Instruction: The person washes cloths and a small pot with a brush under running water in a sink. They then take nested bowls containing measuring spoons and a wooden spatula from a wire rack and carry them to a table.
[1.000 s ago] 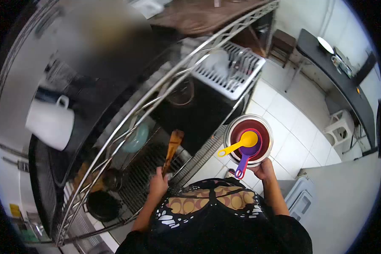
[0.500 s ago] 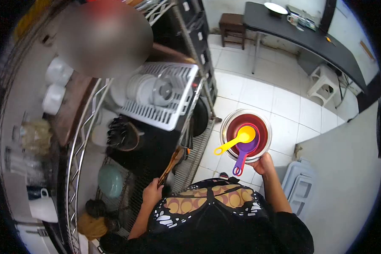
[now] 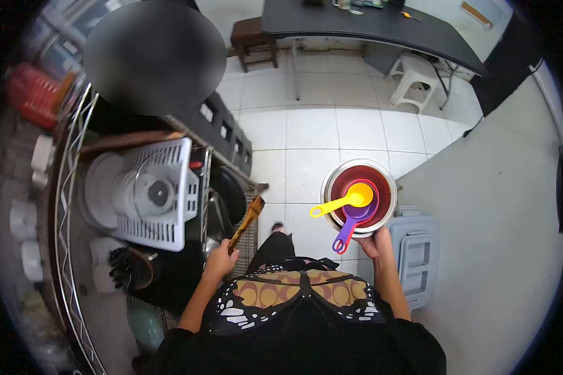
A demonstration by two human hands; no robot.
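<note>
My right hand [image 3: 377, 244] grips the near rim of a round metal bowl [image 3: 327, 187] that is red inside. In the bowl lie nested measuring cups: a yellow measuring cup [image 3: 360, 195] on top, a purple measuring cup [image 3: 360, 214] under it, and a red one mostly hidden below. Their handles stick out over the rim toward the left and front. My left hand [image 3: 221, 259] is closed around a brown wooden utensil [image 3: 248, 222], which points up and away from me. I cannot make out its exact kind.
To the left, a wire rack holds a white dish drainer [image 3: 180, 231] with clear containers, and a green bowl [image 3: 146, 326]. Black crates [image 3: 222, 131] stand beyond. Ahead are a black table [image 3: 356, 25], a white stool [image 3: 414, 81] and tiled floor [image 3: 309, 178]. A grey lidded bin [image 3: 418, 259] stands right.
My view has turned to the right, so the rack and table have shifted left. The bowl with the cups and the wooden utensil stay in my hands. A leg now shows forward.
</note>
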